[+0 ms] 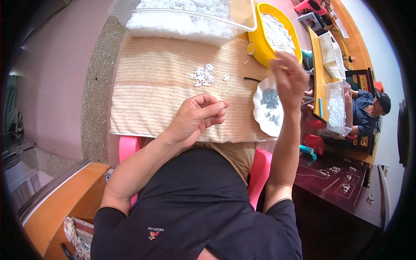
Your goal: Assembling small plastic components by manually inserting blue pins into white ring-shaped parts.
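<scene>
My left hand [201,116] is over the near part of a striped cream towel [143,86], thumb and forefinger pinched together. What sits between its fingertips, if anything, is too small to make out. My right hand [289,80] is raised over the dish beside the yellow tub, its fingers smeared by motion. Below it lies a white scalloped dish [259,113] with many small dark grey pieces [271,99]. A small pile of white plastic pieces with holes [202,76] rests on the towel beyond my left hand, and a single white piece [225,78] lies beside it.
A clear bin [182,19] of white pieces and a yellow tub [256,43] of white pieces stand at the far edge. A thin black stick [252,79] lies by the dish. To the right, another person [366,108] sits by a clear bin [337,108].
</scene>
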Demonstrator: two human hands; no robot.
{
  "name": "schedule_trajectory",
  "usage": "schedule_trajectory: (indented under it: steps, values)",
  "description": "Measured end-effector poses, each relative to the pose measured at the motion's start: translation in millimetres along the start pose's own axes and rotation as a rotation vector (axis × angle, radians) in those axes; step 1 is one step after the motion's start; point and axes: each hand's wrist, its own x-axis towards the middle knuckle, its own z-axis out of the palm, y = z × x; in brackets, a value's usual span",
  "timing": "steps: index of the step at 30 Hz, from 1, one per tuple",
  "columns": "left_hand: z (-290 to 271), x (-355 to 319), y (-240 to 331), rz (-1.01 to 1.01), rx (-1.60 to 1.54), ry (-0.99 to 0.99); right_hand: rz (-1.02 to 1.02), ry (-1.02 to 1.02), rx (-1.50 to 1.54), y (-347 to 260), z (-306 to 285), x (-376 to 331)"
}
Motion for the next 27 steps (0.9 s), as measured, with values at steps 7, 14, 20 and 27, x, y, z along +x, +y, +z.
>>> schedule_trajectory:
  steps: [7,14,20,27]
  values:
    - [-2,1,-3,0.011,-0.008,0.024,0.118,-0.488,-0.175,-17,49,-32]
    - [0,0,-3,0.008,-0.003,0.021,0.039,-0.561,-0.453,-13,62,-31]
    - [-1,0,-3,0.016,0.005,0.026,0.093,-0.567,-0.423,-12,63,-33]
    - [3,0,-5,0.178,0.08,0.157,0.259,-0.432,0.181,-37,56,-64]
